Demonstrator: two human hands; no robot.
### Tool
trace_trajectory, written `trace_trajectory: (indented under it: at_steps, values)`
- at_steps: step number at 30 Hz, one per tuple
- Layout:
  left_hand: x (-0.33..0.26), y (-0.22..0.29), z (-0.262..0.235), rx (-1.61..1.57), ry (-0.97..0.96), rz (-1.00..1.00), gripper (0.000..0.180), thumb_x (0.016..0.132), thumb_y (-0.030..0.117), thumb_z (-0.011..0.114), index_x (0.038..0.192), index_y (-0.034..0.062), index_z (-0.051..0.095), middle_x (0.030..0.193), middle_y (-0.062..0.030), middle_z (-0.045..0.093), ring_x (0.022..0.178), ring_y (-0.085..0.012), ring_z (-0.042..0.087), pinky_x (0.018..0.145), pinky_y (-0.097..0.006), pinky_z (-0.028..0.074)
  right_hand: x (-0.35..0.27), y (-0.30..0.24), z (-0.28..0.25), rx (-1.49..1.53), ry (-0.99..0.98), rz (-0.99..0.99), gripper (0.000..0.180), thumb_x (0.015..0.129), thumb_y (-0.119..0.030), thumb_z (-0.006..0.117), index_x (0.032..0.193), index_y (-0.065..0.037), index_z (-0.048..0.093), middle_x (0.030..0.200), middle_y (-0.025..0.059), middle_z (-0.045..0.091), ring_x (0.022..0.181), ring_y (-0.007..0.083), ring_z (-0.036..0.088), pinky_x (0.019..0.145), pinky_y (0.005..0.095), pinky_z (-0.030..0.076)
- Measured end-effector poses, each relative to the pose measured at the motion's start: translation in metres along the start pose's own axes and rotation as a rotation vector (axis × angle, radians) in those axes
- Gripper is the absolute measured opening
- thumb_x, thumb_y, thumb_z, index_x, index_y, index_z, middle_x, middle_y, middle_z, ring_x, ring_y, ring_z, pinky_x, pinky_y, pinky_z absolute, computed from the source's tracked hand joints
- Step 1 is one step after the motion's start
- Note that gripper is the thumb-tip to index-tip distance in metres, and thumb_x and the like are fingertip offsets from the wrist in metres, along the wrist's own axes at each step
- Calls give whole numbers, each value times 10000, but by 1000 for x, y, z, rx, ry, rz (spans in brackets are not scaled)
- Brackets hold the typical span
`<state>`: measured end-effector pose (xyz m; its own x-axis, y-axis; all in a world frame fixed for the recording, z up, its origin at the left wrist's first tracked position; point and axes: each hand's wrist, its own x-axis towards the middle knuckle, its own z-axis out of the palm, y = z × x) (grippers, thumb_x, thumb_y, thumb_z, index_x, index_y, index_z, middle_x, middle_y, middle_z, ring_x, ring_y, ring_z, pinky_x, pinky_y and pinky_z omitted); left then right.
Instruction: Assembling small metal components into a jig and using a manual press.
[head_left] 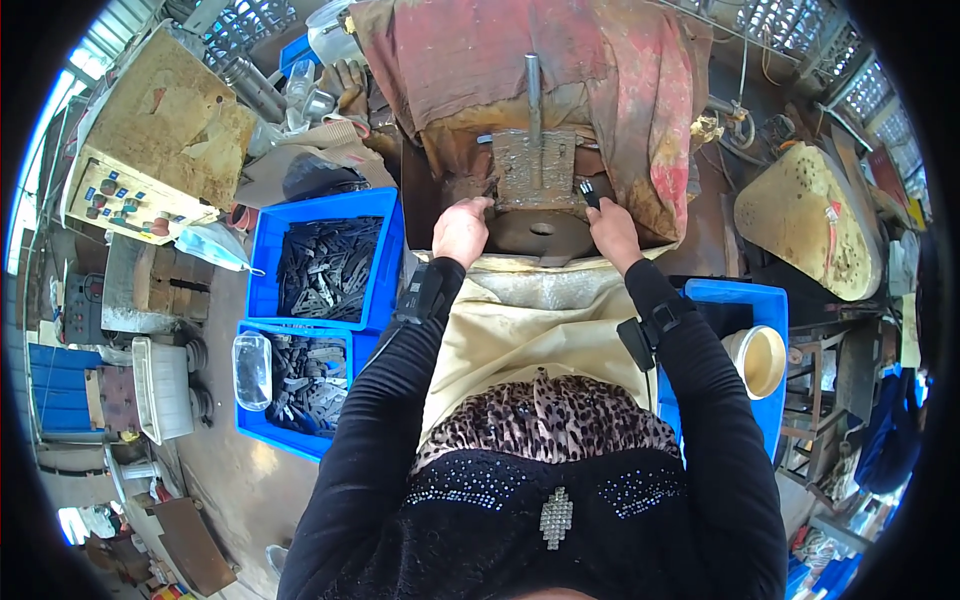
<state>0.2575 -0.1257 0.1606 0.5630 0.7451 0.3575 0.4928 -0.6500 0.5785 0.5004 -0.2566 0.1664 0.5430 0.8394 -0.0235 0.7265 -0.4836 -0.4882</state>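
Observation:
My right hand is closed around dark, narrow metal pieces, with their bright ends standing up from the fingers. On the left, my left hand has its fingers curled together beside the rough grey block; whatever they hold, if anything, is too small to make out. Between my hands lies a dark round disc with a hole in its middle. A metal rod rises upright at the block. A stained reddish cloth drapes over the housing behind, and a cream cloth hangs in front of me.
Two blue bins of flat dark metal pieces stand at my left, a clear plastic container on the nearer one. To my right, another blue bin bears a cream round tub. A control box with knobs stands far left.

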Motion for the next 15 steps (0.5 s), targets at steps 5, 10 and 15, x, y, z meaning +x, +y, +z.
trace_trajectory:
  at_steps: [5, 10, 15]
  values:
    - [0, -12, 7, -29, 13, -7, 269, 777, 13, 560, 972, 113, 717, 869, -147, 678, 849, -328, 653, 752, -392, 525, -1, -3, 0, 11, 2, -9, 299, 944, -256, 524, 961, 38, 570, 946, 286, 635, 959, 464, 588, 823, 537, 453]
    - [2, -3, 4, 14, -8, -23, 250, 788, 26, 563, 960, 119, 719, 878, -147, 685, 858, -326, 658, 760, -392, 528, -1, -1, 0, -4, 7, -3, 297, 944, -258, 524, 964, 35, 571, 949, 283, 637, 962, 462, 588, 824, 537, 454]
    - [2, -2, 2, 44, -5, -21, 244, 796, 28, 560, 958, 118, 719, 890, -149, 690, 870, -324, 661, 766, -390, 530, -4, -8, -4, -22, -13, 25, 292, 945, -260, 524, 984, 24, 580, 981, 267, 644, 985, 446, 595, 836, 529, 459]
